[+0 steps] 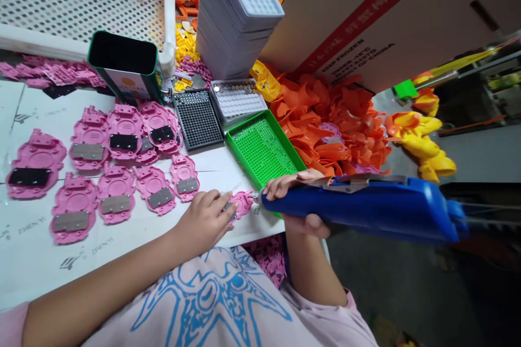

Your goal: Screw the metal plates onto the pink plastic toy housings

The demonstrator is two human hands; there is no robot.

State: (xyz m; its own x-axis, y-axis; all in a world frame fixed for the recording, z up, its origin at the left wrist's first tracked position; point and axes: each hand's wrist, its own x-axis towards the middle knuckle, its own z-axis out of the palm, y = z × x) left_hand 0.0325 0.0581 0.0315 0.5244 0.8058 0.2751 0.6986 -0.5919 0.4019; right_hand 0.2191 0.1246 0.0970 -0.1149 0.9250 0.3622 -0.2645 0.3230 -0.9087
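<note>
Currently, left hand [207, 219] holding pink casing [244, 203], near bare table edge [246, 234]; right hand [303, 222] gripping blue screwdriver [362, 209]

1. Passage is left along a narrow strip of white tabletop [217, 172], between pink casings [115, 181] and green tray [260, 157].
2. Far reach is obstructed by green canister [152, 84], black tray [199, 124] and tall tray stack [228, 32].
3. Right side is barred by blue screwdriver [345, 207]; farther, by orange heap [325, 119].
</note>
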